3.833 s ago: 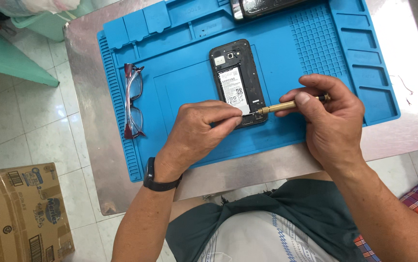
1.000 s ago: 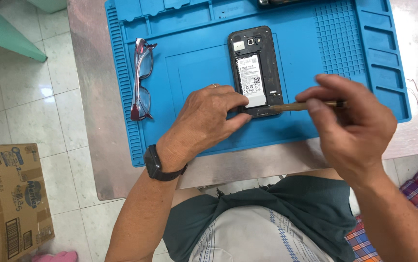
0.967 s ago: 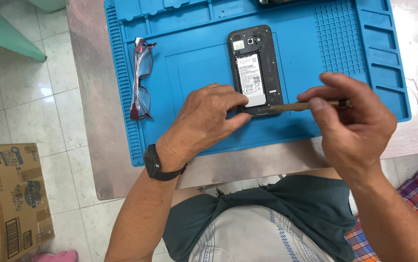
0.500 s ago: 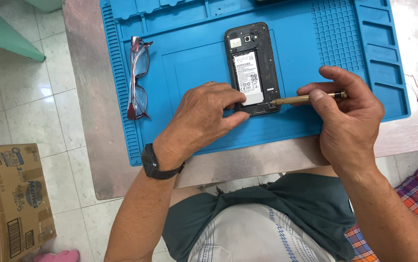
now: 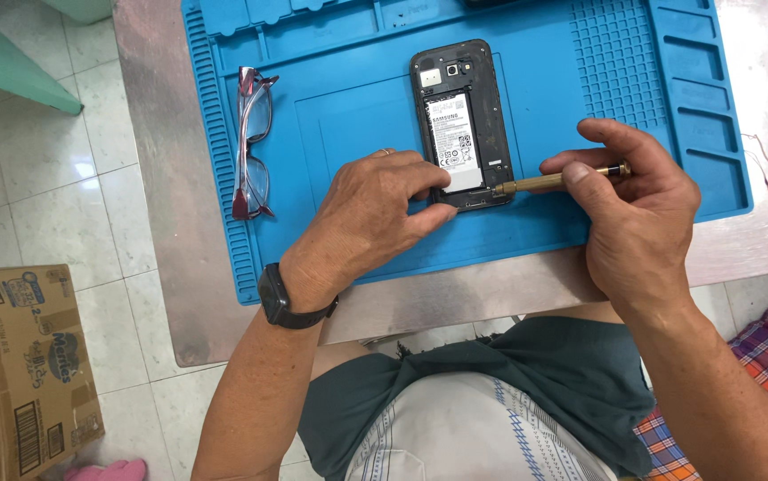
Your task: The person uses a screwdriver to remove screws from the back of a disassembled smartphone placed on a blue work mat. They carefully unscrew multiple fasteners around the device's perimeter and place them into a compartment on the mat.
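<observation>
Step in hand, as I judge it: working a screw at the lower right corner of the black smartphone with its back cover off (image 5: 462, 125), battery and inner frame exposed. The phone lies flat, face down, near the middle of the blue silicone repair mat (image 5: 357, 116), camera end pointing away from the person.

Left hand (image 5: 375, 218): fingers pressed on the phone's near end and lower left edge, pinning it to the mat. Grip is a flat hold-down on the phone, not a lift. Black wristwatch (image 5: 281, 298) on that wrist.

Right hand (image 5: 637, 209): grip clenched on a slim brass-coloured precision screwdriver (image 5: 557, 181), thumb and forefinger pinching the shaft, black cap end poking out past the fingers. The tool lies nearly level, tip touching the phone's lower right corner. Whether the tip sits in a screw head is too small to tell.

Next move, by my reading, calls for a steady twist between the fingertips with light downward pressure, the left hand keeping the phone from sliding; a slip could mar the frame or nick the battery.

Surface: the mat has moulded compartments along its far and right edges and a ribbed strip at left. A pair of red-framed spectacles (image 5: 250, 142) rests folded on the mat's left side, well apart from the phone. Mat sits on a grey metal counter (image 5: 170, 223).

Room: pale tiled floor (image 5: 28, 178); a brown cardboard carton (image 5: 19, 356) at lower left.
</observation>
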